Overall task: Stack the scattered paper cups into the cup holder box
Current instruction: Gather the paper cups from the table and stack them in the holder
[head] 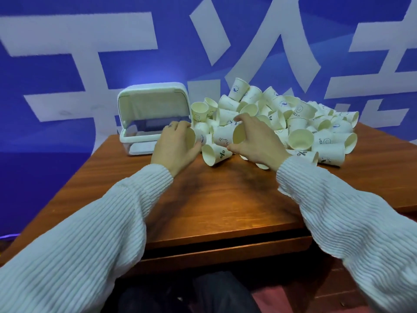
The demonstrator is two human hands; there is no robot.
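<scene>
a: white ribbed sleeves [94, 222] are seen closest in, reaching out over the wooden table [225, 199]. how far along is the job judged to be?

b: barely begun. the cup holder box [153, 119] stands at about 11 o'clock on the table with its lid tipped up and back, and no cups can be made out inside it through the clear front. the pile of paper cups [293, 123] is heaped from 12 to 2 o'clock, unsorted.

a: and the hands?

b: each is curled round one cup. the left hand [173, 147] is wrapped around a paper cup [196, 137] just right of the box, and the right hand [255, 141] is closed on a second paper cup [228, 135] at the near edge of the pile. the hands are held apart, with a loose cup [214, 154] lying between and just below them.

a: which way are the held cups pointed?

b: both are lying sideways. the right-hand cup's long axis runs roughly 9 to 3, mouth toward 3 o'clock. the left-hand cup seems to have its mouth turned toward 9 o'clock, though much of it is hidden by fingers.

a: what is left?

b: nearly everything: nesting the cups into columns and loading them into the box.
</scene>
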